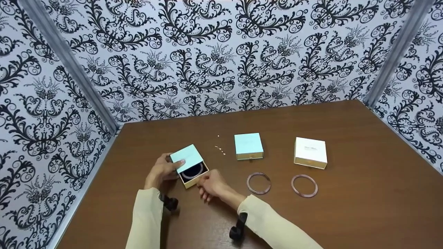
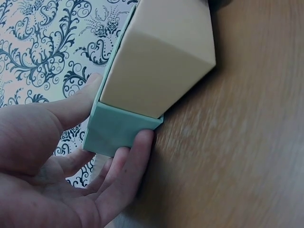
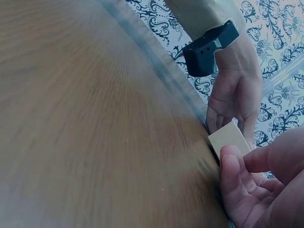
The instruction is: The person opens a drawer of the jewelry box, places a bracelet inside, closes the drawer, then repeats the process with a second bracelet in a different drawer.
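A light turquoise sliding jewellery box (image 1: 187, 157) is in my left hand (image 1: 162, 169), thumb on top of its sleeve and fingers at the side and below. Its cream drawer (image 1: 190, 182) stands partly pulled out, with a bangle (image 1: 200, 170) on the dark lining inside. At the drawer's front, my right hand (image 1: 214, 184) pinches with thumb and forefinger; the pull itself is hidden behind the fingers. The left wrist view shows the turquoise sleeve (image 2: 111, 128) and the drawer's cream side (image 2: 152, 61). In the right wrist view, the drawer front (image 3: 228, 137) shows beyond my fingertips.
A second turquoise box (image 1: 248, 143) and a white box (image 1: 310, 148), both closed, stand to the right. Two pinkish bangles (image 1: 259, 183) lie in front of them on the brown table (image 1: 363, 200). Small pale bits (image 1: 220, 149) lie behind the held box. Patterned walls enclose the table.
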Available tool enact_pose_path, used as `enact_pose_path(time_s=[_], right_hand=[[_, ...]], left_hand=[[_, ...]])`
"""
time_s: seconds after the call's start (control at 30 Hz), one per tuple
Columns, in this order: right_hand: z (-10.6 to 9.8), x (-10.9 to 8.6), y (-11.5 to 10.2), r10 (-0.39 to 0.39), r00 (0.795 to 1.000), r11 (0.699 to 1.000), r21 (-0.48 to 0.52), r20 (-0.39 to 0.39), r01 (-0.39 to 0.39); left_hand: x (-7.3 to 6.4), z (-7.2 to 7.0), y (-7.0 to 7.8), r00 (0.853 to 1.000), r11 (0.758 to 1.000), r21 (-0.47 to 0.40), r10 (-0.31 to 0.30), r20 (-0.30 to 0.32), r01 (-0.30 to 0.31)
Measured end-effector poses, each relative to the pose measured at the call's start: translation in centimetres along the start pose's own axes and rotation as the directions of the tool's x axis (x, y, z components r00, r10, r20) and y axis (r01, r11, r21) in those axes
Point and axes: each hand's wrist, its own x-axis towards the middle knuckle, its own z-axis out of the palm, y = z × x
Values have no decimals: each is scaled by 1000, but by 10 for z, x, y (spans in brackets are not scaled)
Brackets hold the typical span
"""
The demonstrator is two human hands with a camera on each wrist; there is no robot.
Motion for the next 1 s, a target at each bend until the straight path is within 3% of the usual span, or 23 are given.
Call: enact_pose_path(time_s=[1.0], right_hand=[[4,20,-5,-4,1000,1000,-18,-29,4]], left_hand=[[3,0,-1,1000,1000,-6,-6,7,6]])
